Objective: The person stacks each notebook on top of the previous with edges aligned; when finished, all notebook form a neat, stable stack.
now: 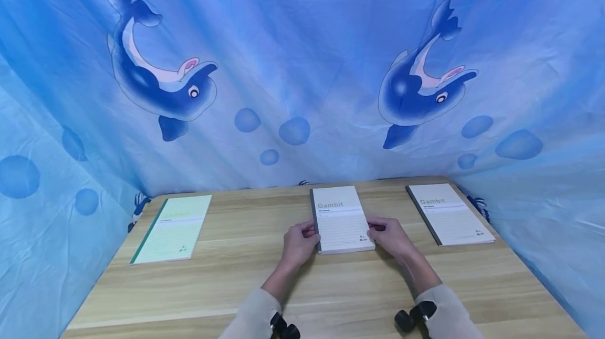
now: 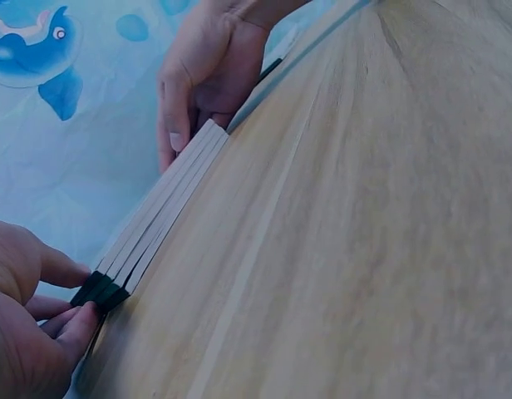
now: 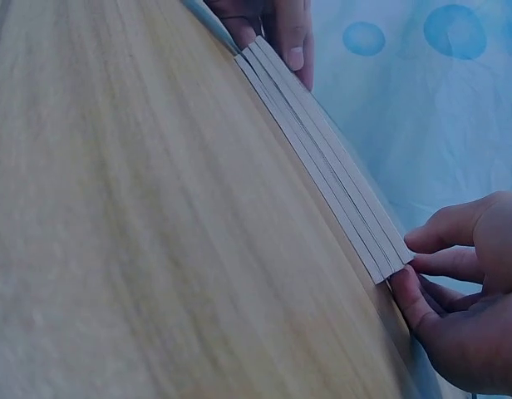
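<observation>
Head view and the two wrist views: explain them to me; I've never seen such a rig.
There is no robot: a person's left hand and right hand do the work, bare. The head picture comes from a camera worn on the head, looking forward and down; each wrist picture, from that wrist's camera. On the wooden table lie a green-spined notebook at left and a dark-spined notebook at right. Between them, both hands grip a small stack of notebooks by its sides.

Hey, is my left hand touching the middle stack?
Touching. The left wrist view shows the left hand pinching the stack at its dark bound edge.
</observation>
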{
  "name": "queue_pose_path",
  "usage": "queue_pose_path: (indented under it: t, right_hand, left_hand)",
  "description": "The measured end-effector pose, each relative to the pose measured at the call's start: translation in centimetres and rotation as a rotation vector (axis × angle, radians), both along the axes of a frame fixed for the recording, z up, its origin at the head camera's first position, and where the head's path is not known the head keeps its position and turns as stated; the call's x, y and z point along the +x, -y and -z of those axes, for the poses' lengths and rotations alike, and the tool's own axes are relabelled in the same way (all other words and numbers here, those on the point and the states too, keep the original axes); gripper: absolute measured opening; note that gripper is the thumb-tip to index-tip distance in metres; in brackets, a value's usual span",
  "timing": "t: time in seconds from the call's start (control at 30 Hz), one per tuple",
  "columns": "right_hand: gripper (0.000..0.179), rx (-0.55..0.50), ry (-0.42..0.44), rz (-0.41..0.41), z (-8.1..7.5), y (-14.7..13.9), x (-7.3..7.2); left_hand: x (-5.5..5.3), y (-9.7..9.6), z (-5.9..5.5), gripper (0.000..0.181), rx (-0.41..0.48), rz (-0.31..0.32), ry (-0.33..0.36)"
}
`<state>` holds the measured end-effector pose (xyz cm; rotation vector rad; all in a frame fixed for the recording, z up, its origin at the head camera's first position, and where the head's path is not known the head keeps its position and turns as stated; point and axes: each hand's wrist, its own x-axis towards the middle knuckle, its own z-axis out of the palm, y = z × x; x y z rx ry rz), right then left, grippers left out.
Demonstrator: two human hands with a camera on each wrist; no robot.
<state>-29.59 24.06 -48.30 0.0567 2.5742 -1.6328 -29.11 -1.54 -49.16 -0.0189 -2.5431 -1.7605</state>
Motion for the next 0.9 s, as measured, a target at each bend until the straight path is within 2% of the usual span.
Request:
queue_pose_path:
  t: [0.33, 0.6, 0.9]
  right_hand:
    - [0.046, -0.017, 0.034, 0.006, 0.14, 0.11, 0.07]
    - [0.046, -0.007, 0.020, 0.012, 0.24, 0.14, 0.06]
    - [0.045, -0.008, 0.010, 0.007, 0.32, 0.01, 0.03]
  left_hand:
    - [0.19, 0.25, 0.46, 0.044, 0.035, -0.012, 0.002]
    - [0.20, 0.39, 0.79, 0.043, 0.038, -0.015, -0.022]
    - [0.23, 0.30, 0.54, 0.046, 0.056, 0.008, 0.017]
